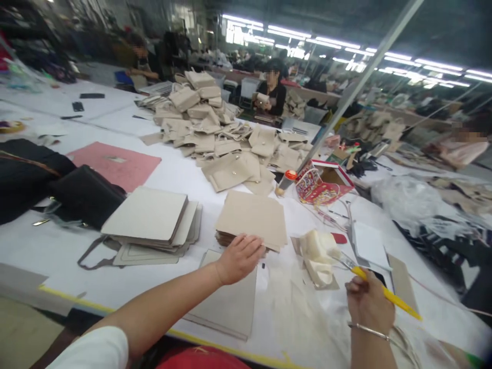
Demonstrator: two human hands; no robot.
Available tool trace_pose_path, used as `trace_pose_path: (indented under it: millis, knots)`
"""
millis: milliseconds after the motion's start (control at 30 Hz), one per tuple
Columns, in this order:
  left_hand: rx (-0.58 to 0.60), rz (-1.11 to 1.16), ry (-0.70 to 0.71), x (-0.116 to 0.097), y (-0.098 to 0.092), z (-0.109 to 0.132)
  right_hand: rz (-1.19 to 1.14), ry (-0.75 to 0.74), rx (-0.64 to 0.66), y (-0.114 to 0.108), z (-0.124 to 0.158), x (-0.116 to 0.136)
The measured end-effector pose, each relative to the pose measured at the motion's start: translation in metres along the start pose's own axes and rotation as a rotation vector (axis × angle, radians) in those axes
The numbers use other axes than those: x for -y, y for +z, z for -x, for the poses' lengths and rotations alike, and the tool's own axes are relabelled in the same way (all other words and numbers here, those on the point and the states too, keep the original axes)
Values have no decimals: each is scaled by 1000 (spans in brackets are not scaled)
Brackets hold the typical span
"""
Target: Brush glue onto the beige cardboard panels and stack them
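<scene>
My left hand (241,259) lies with its fingers stretched out at the near edge of a stack of beige panels (251,215), holding nothing. Below that hand, larger flat grey-beige panels (226,302) lie near the table edge. My right hand (371,300) is closed around a long yellow-handled brush (402,302) with a metal neck. The brush's far end meets a crumpled cream-coloured lump (317,251) on a beige scrap; its tip is hard to make out. To the left, more stiff panels (148,212) are stacked, with a grey strap (92,253) beside them.
A large heap of beige pieces (215,120) fills the back of the table (284,287). A slanted metal pole (357,82) rises near a red patterned box (325,182) and a red-capped bottle (287,180). Black fabric (86,195) and a pink sheet (115,164) lie left. A co-worker (274,92) sits beyond.
</scene>
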State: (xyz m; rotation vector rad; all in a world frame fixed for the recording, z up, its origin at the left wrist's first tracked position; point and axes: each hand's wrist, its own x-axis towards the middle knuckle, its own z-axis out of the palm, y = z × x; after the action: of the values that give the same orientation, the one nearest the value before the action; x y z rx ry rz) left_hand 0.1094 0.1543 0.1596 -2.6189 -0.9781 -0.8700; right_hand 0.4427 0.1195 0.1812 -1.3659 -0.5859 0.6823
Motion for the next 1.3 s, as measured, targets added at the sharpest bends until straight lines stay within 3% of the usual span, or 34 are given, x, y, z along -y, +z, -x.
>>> trace_pose_path:
  millis: [100,200,267,367,433,600,700,767,967,1067,1167,1300]
  knots:
    - [103,-67,-68,7,10,-7,-121,32,192,90,23,30]
    - [184,-71,-111,14,21,-6,17,105,559,179,53,37]
    - [207,-65,-118,20,25,-5,178,81,729,222,69,31]
    - [201,-58,-114,24,27,-5,377,67,858,259,78,18]
    - [209,-52,-119,25,26,-6,443,46,870,273,74,10]
    - [252,-78,-121,23,23,-7,420,-30,689,305,45,-3]
    - [265,-101,-114,22,23,-8,409,-34,611,308,26,-9]
    - [267,-108,-117,22,23,-10,428,-34,580,296,14,-9]
    - [237,-88,-136,19,22,-13,387,-64,443,219,-13,22]
    - [200,-79,-148,20,18,-13,294,-114,386,195,-17,40]
    - [212,-88,-178,25,11,-16,244,-128,363,192,-17,47]
    - [333,-106,-202,29,1,-22,171,-118,381,202,-13,44]
